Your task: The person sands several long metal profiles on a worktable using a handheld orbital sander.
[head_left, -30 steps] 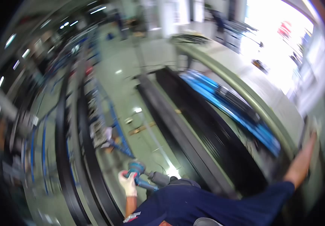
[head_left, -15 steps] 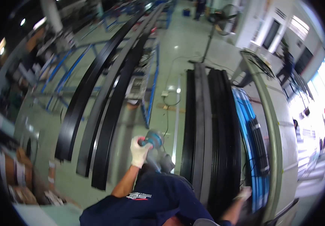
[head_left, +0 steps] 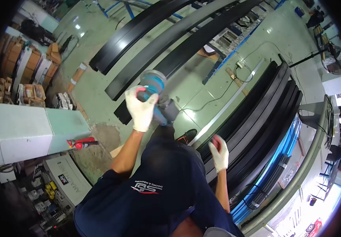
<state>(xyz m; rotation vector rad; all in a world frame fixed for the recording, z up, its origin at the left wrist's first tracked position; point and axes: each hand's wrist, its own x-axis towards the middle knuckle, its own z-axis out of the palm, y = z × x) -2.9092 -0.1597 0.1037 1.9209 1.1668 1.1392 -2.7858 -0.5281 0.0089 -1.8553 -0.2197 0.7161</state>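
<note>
My left hand [head_left: 140, 109], in a white glove with red fingertips, grips a teal orbital sander [head_left: 153, 83] by its body. The round pad end points up and away from me, and a dark dust bag [head_left: 169, 110] hangs at its side. Just beyond the sander are the near ends of long black profiles [head_left: 119, 89] on a stand. My right hand [head_left: 219, 153], also gloved, hovers beside a second row of dark profiles [head_left: 249, 130]. Its fingers are loosely bent and apart, with nothing seen in them.
Blue-wrapped lengths [head_left: 285, 152] lie right of the dark profiles, beside a bench with a rounded edge [head_left: 297, 185]. A cable [head_left: 210, 103] crosses the floor ahead. To the left are a fire extinguisher [head_left: 82, 143], a machine [head_left: 65, 179] and cardboard boxes [head_left: 24, 59].
My view has turned left and downward. My right hand has moved from the far right side, near the blue lengths, inward and forward. The sander stays in my left hand.
</note>
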